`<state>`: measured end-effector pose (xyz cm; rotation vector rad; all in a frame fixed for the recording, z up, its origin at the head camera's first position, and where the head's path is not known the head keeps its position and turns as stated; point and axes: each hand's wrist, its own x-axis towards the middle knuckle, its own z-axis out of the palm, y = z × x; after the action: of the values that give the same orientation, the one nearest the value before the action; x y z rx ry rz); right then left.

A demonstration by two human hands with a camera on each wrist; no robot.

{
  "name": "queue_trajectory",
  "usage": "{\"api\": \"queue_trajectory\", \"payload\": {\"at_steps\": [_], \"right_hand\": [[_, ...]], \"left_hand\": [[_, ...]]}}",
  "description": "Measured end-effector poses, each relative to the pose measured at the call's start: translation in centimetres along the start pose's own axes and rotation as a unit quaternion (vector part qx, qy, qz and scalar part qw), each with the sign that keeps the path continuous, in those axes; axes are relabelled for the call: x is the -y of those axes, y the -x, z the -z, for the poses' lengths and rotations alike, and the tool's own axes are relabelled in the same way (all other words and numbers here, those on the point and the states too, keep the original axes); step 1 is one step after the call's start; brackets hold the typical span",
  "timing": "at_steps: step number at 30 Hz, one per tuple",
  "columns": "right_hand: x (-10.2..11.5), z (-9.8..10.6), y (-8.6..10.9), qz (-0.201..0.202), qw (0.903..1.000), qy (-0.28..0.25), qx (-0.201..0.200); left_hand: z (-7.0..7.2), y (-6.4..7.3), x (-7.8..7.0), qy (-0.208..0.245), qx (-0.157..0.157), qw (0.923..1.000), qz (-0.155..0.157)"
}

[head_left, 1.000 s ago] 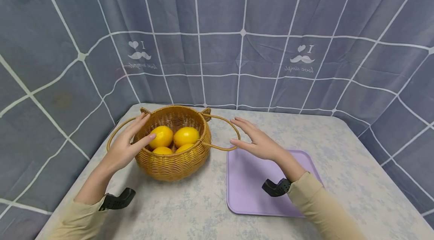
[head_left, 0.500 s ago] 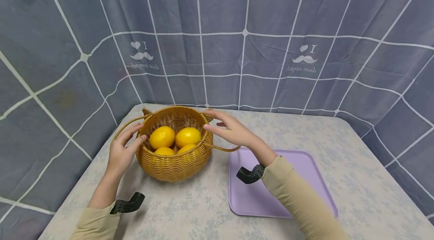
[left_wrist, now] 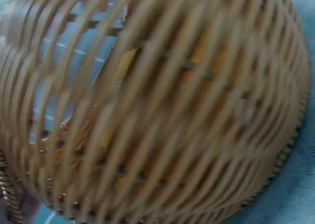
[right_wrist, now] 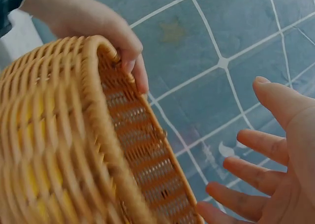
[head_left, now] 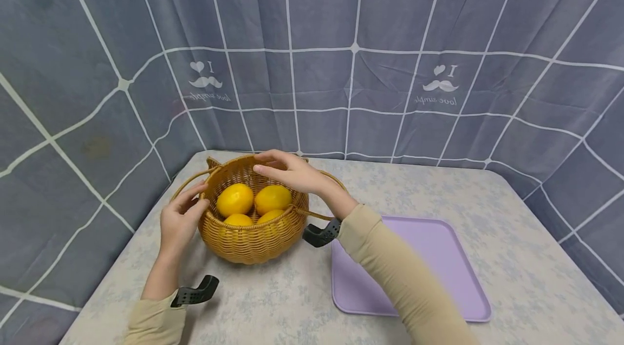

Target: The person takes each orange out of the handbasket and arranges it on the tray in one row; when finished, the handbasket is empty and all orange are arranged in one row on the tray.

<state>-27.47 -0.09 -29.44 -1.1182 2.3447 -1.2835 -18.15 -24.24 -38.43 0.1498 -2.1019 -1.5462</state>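
A round wicker basket [head_left: 253, 245] with looped handles and small ear-shaped points stands at the back left of the table, holding several yellow lemons [head_left: 236, 199]. My left hand [head_left: 180, 219] grips the left side of its rim. In the right wrist view, the fingers of that left hand [right_wrist: 110, 29] curl over the rim. Above the basket's right side, my right hand [head_left: 298, 174] reaches over the opening with its fingers extended, near the lemons but holding none. The right wrist view shows this right hand [right_wrist: 275, 170] with fingers spread. Woven basket wall [left_wrist: 172, 111] fills the left wrist view.
A lilac rectangular tray [head_left: 414, 258] lies right of the basket, partly under my right sleeve [head_left: 400, 274]. The table [head_left: 273, 301] has a pale patterned cover. A grey-blue curtain [head_left: 322, 20] with white grid lines hangs behind and along both sides.
My right hand has moved left from beside the right handle to above the basket's opening. My left hand has moved from over the basket's left edge to grip its rim.
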Motion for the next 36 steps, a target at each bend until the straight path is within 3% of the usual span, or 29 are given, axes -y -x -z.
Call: {"api": "queue_trajectory", "payload": {"at_steps": [2, 6, 11, 16, 20, 24, 27, 36], "right_hand": [[0.2, -0.4, -0.9, -0.005, 0.9998, -0.017, 0.0], [0.5, -1.2, -2.4, -0.016, 0.9989, -0.044, -0.005], [0.6, -2.0, -3.9, -0.034, 0.9963, -0.079, 0.002], [0.7, -3.2, -5.5, -0.051, 0.9894, -0.135, 0.016], [0.4, -4.2, -6.6, -0.058, 0.9847, -0.162, 0.028], [-0.2, -5.1, -7.3, -0.061, 0.9824, -0.173, 0.036], [-0.6, -5.7, -7.5, -0.06, 0.9845, -0.161, 0.032], [-1.8, -6.0, -7.7, -0.044, 0.9975, -0.048, 0.026]], "left_hand": [[-0.4, 0.4, -1.0, -0.022, -0.015, 0.9995, 0.018], [-0.9, 0.5, -1.3, -0.022, -0.035, 0.9988, 0.025], [-0.9, 0.2, -1.0, -0.012, -0.024, 0.9992, 0.03], [0.3, -0.3, -1.0, -0.01, 0.04, 0.9985, 0.036], [1.7, -0.8, -0.9, -0.002, 0.113, 0.9922, 0.054], [2.6, -1.2, -0.8, 0.01, 0.155, 0.9856, 0.067], [3.1, -1.4, -0.7, 0.014, 0.174, 0.9822, 0.069], [3.8, -1.9, -0.3, 0.004, 0.199, 0.9773, 0.073]]}}
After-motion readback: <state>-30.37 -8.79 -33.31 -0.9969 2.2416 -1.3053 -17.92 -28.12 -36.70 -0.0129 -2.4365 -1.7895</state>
